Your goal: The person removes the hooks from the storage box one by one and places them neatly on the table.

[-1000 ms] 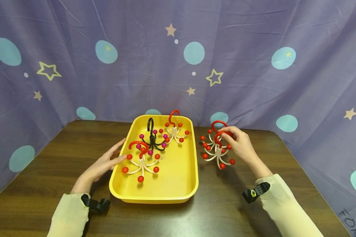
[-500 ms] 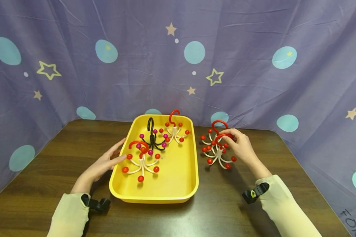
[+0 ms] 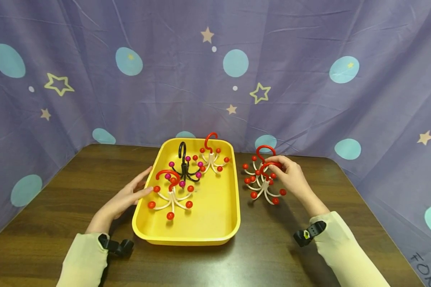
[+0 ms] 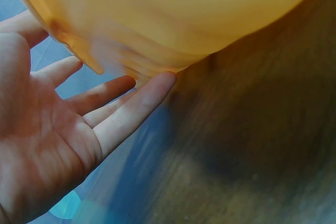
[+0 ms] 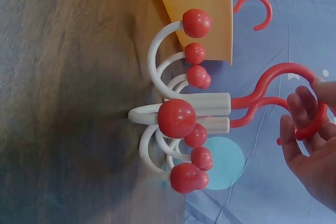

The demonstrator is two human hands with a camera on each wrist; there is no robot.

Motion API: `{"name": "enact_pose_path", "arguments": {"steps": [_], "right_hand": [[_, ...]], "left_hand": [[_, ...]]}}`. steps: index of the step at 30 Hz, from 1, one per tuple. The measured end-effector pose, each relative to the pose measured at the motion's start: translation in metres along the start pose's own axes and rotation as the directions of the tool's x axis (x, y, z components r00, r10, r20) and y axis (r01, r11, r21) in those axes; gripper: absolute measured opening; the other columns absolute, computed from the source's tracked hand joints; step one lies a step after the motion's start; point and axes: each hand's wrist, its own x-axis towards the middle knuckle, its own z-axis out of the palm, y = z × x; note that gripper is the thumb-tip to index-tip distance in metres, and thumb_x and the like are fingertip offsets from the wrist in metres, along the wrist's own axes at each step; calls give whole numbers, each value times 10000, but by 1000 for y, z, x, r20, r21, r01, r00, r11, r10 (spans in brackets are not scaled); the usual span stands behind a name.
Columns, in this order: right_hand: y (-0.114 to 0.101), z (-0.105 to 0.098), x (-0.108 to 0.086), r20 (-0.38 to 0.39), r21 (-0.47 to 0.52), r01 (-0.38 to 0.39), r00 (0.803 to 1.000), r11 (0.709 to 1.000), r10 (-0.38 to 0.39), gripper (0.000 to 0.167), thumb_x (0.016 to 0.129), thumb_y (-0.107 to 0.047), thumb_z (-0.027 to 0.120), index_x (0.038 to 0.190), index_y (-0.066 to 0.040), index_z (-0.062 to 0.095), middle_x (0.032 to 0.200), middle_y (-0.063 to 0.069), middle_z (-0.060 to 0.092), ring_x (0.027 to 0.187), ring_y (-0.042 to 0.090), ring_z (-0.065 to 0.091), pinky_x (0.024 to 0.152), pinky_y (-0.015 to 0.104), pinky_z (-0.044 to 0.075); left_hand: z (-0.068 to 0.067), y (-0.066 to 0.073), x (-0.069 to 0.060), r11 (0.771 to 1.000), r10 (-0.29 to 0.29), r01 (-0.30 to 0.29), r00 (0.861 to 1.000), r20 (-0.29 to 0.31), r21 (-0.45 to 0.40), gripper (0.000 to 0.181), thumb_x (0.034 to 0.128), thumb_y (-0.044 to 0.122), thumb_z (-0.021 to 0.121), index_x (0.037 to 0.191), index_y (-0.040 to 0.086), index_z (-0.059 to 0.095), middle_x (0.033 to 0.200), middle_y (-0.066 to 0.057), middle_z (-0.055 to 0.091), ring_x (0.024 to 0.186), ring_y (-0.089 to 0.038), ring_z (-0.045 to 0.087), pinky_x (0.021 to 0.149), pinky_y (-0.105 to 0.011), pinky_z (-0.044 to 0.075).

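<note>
My right hand [image 3: 290,175] pinches the red hook of a white hook hanger [image 5: 205,104] whose curved arms end in red balls. This hanger stands upright on the table, to the right of the yellow tray [image 3: 186,241]. Directly behind it is a second white hanger with a red hook [image 3: 266,147], partly hidden. At the tray's left side, my left hand [image 3: 123,200] touches the wall with its fingers extended. Inside the tray are a red-hooked white hanger [image 3: 171,197] at front left, a black hanger [image 3: 184,169] with magenta balls, and another red-hooked white hanger [image 3: 211,159] at back right.
Under everything lies a dark wooden table [image 3: 273,259]. A purple curtain [image 3: 186,99] with stars and blue spots hangs close behind the tray and around the sides. Black wrist straps [image 3: 310,234] are worn over light sleeves.
The hanger in my right hand has turned slightly about its hook and its balls have shifted a little. My left hand and the tray stay in place.
</note>
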Motion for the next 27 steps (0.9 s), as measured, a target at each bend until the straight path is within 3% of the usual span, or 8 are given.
{"name": "enact_pose_path", "arguments": {"steps": [6,13,23,27], "right_hand": [[-9,0,3,-3,6,11,1000,1000,-11,200,892,-180,587,1070,-109,645,1009,48,644,783,97,554,657,187,438],[-25,6,9,6,60,35,999,998,-35,218,894,-181,585,1077,-78,640,1034,57,628,853,173,602,715,179,461],[-48,18,21,16,59,121,992,991,-122,195,887,-144,591,1068,-100,648,1017,12,634,896,118,586,759,225,471],[-56,25,25,39,82,125,991,989,-128,203,883,-153,598,1071,-96,647,1015,-9,634,896,102,587,768,265,473]], "left_hand": [[1,1,0,1000,-7,7,1000,-3,-8,705,936,265,497,1476,249,45,1437,-295,170,1192,-467,388,794,-438,508],[2,1,-2,1000,-25,25,1000,-16,8,698,940,288,488,1474,276,39,1442,-289,124,1235,-462,306,804,-446,500],[1,-1,2,1000,-1,1,1000,1,-25,706,935,245,502,1477,240,48,1424,-304,201,1153,-428,448,764,-428,518],[0,0,1,1000,-5,5,1000,0,-24,712,933,252,506,1477,240,46,1426,-305,195,1156,-434,444,764,-426,519]]}}
